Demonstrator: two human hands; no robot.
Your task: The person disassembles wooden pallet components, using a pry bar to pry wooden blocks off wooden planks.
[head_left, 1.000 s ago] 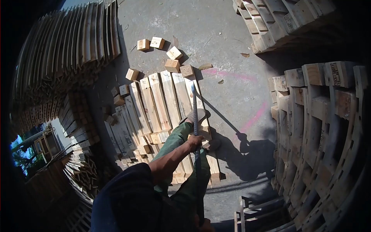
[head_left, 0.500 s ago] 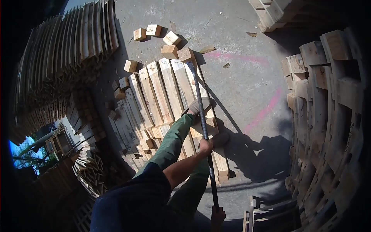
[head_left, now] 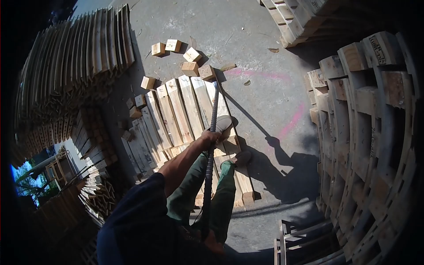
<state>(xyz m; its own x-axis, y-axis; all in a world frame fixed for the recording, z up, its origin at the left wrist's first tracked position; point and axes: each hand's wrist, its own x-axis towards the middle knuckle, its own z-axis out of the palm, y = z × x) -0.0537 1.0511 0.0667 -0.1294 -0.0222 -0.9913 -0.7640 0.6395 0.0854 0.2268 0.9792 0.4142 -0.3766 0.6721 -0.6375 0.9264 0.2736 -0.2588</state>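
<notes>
A long dark ribbed pry bar (head_left: 209,170) runs from near my waist out over a wooden pallet (head_left: 190,104). Its flattened bluish tip is at the pallet's far end, beside a wooden block (head_left: 206,72). My left hand (head_left: 210,138) is wrapped round the bar's middle, above my shoe. Close to my body, my right hand (head_left: 213,244) is at the bar's lower end, partly in shadow, its fingers closed around it. Both shoes (head_left: 225,123) are on the pallet's slats.
Loose wooden blocks (head_left: 172,45) lie around the pallet's far end. Stacked pallets (head_left: 375,101) rise on the right, with another stack (head_left: 300,22) at the top. Piled boards (head_left: 84,48) stand on the left. Pink lines (head_left: 292,121) mark the concrete floor.
My left hand has moved up along the bar, away from my body. The bar's lower end and my right hand have swung left and closer to me.
</notes>
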